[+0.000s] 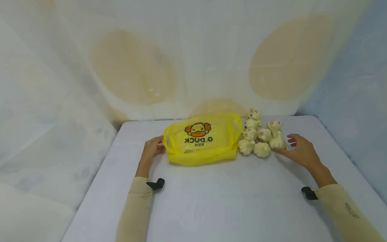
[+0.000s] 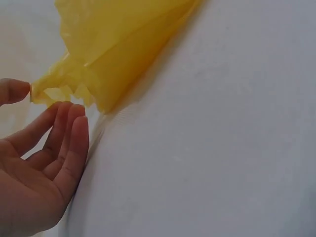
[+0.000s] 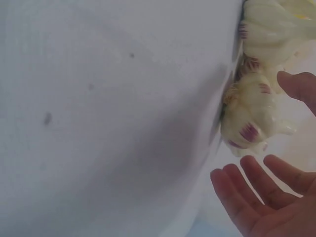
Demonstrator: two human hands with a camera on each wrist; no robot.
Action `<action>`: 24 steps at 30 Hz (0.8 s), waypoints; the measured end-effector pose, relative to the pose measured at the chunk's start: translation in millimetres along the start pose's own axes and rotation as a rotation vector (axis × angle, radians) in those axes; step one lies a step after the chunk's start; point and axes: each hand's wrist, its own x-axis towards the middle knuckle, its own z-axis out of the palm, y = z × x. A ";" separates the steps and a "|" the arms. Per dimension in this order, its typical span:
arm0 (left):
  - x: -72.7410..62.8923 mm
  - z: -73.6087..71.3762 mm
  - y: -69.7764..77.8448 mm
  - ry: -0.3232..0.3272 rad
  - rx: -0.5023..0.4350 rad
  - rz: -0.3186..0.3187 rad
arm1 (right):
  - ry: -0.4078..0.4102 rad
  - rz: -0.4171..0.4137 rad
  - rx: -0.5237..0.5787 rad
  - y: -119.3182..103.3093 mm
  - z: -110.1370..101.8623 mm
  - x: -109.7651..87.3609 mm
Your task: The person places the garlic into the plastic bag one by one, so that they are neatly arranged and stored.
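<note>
A yellow plastic bag point(image 1: 202, 141) with a cartoon duck and dark lettering printed on it lies flat near the back of the pale counter point(image 1: 211, 201), its print upside down in the head view. The left hand point(image 1: 153, 148) is at the bag's left edge; in the left wrist view its fingers point(image 2: 64, 133) are nearly straight and the thumb tip meets a crumpled corner of the yellow plastic, so it touches the bag rather than gripping it. Just right of the bag sits a cluster of garlic bulbs point(image 1: 260, 134), pale with reddish-purple marks, packed against one another. The right hand point(image 1: 299, 151) is open, fingers spread and relaxed, right beside the nearest bulb point(image 3: 249, 116); whether it actually touches that bulb cannot be told. Both arms wear beige sleeves point(image 1: 137, 205).
</note>
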 end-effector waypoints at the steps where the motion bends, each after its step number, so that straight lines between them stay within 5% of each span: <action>1: -1.0 -1.0 -2.6 0.003 -0.012 -0.006 | -0.010 0.001 0.002 0.2 1.4 0.4; 16: 4.1 -2.4 -11.1 -0.021 -0.077 0.093 | 0.022 0.006 0.039 0.8 11.2 9.1; 24: 4.3 -2.0 -16.0 -0.004 -0.050 0.089 | 0.050 -0.043 0.037 0.2 15.3 17.1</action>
